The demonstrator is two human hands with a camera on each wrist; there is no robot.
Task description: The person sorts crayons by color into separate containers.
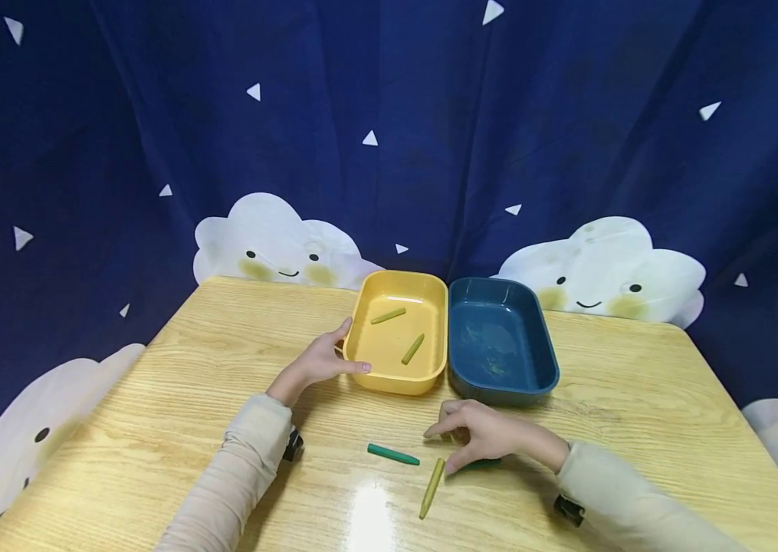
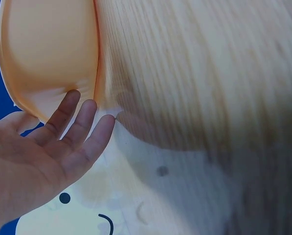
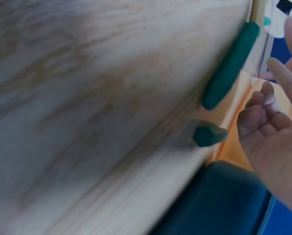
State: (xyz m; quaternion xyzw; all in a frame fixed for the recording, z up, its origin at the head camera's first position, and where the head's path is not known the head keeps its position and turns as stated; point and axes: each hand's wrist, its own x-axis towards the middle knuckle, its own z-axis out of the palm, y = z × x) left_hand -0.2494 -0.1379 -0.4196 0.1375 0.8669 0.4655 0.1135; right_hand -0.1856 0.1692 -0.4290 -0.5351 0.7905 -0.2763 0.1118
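My left hand rests at the left side of a yellow bin, its thumb over the rim. In the left wrist view the other fingers spread loosely beside the bin wall. My right hand hovers low over the table, thumb and index finger apart, holding nothing. A yellow crayon lies by its thumb tip; whether they touch I cannot tell. One green crayon lies to the left; another green crayon is partly hidden beneath the right hand. Two yellow crayons lie inside the yellow bin.
A dark blue bin stands against the right side of the yellow bin, near the back edge of the wooden table. Behind hangs a navy curtain with white triangles and smiling clouds.
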